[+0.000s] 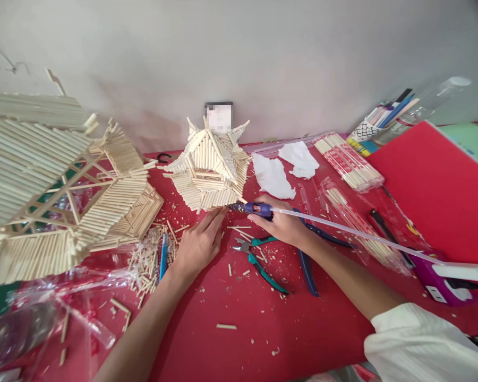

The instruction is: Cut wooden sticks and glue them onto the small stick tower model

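Observation:
In my right hand (276, 220) is a blue hot glue gun (259, 209), with a long translucent glue stick (342, 228) running out of its rear to the right. Its front end lies at the lower edge of a small roofed model of wooden sticks (209, 164). My left hand (203, 236) is beside that same edge, fingers together and their tips close to the gun's front. What those fingertips pinch, if anything, is hidden. Below the hands lie green-handled cutters (261, 262) and dark blue-handled pliers (307, 270).
A larger stick structure (67, 185) fills the left side. Stick offcuts (147, 260) and a blue pen (163, 257) lie near my left forearm. Rightward are white tissues (273, 175), packaged chopsticks (348, 162), a pen cup (366, 130) and a red board (438, 196). A wall stands behind.

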`<state>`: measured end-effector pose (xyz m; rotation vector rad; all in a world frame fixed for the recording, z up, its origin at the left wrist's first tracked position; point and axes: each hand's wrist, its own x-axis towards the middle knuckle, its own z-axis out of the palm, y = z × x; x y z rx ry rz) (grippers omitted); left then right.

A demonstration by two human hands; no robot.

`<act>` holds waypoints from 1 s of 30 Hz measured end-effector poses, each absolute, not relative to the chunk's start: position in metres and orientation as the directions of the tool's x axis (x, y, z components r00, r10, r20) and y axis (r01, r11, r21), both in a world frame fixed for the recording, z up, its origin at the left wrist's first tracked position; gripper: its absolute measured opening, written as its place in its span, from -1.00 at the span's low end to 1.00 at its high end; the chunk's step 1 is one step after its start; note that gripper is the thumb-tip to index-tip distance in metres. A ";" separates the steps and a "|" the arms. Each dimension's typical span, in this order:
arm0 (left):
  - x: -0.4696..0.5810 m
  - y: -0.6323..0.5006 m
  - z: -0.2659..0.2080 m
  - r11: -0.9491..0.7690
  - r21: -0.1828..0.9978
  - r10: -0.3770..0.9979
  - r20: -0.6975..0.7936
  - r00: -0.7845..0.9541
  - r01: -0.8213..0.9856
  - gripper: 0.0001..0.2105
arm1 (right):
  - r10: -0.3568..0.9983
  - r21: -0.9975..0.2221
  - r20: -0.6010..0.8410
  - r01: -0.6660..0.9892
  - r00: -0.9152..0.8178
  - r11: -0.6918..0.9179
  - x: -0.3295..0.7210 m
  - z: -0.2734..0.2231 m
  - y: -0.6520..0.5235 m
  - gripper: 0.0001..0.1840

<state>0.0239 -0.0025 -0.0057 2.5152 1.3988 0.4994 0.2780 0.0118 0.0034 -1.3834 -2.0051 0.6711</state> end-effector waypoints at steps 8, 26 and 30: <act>0.023 -0.003 -0.005 -0.519 0.365 0.854 0.200 0.480 0.773 -0.54 | 0.939 -0.705 0.199 0.624 -0.279 0.336 0.278 0.005 0.012 -0.74; 0.034 -0.001 0.009 -0.231 0.308 0.973 0.081 0.217 0.923 -0.68 | 0.940 -0.707 0.208 0.623 -0.270 0.335 0.280 0.007 0.011 -0.75; 0.044 0.004 0.022 -0.156 0.361 0.985 -0.015 0.173 0.919 -0.68 | 0.938 -0.715 0.215 0.611 -0.272 0.341 0.280 0.007 0.011 -0.75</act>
